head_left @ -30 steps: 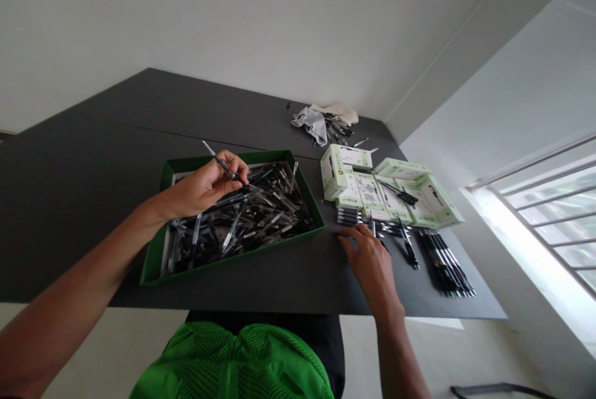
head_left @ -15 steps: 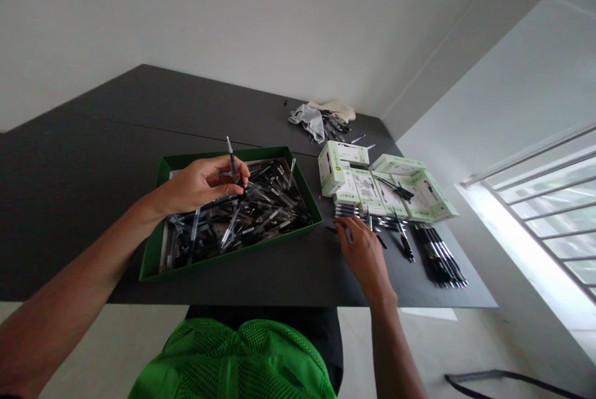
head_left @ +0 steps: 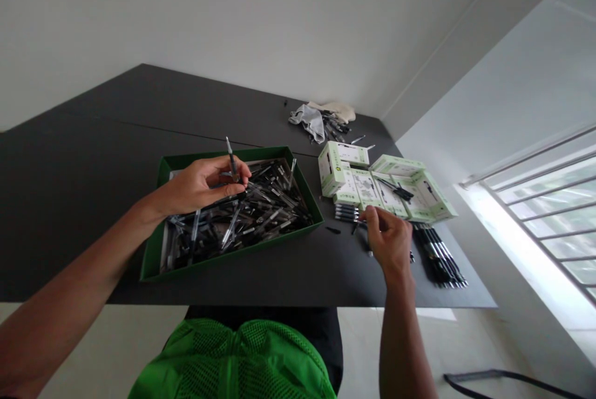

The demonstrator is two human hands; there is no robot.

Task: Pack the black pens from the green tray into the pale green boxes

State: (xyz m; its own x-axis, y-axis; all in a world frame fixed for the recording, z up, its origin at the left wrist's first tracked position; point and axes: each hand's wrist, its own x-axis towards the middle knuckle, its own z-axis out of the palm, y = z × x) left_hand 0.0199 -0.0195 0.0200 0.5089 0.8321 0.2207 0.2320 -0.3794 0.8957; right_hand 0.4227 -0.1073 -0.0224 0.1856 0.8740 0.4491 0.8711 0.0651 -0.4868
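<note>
Head view is showing both hands working above a dark counter (head_left: 107,107). The left hand (head_left: 200,185) is pinching a pen (head_left: 233,163) between thumb and fingers, and the pen is standing nearly upright above a green box (head_left: 155,247) that is holding a loose heap of pens (head_left: 274,206). The right hand (head_left: 390,239) is reaching toward the green-and-white cartons (head_left: 329,169), thumb and fingertips sitting close together; whether they are gripping anything, I cannot tell. Just beside those fingertips, a short stack of pens (head_left: 345,213) is lying against the cartons, and a small black piece (head_left: 333,231) is resting nearer the box. Past the right hand, a row of pens (head_left: 440,256) is lying side by side. Farther back, a gray cloth (head_left: 308,120) is lying near more pens.
</note>
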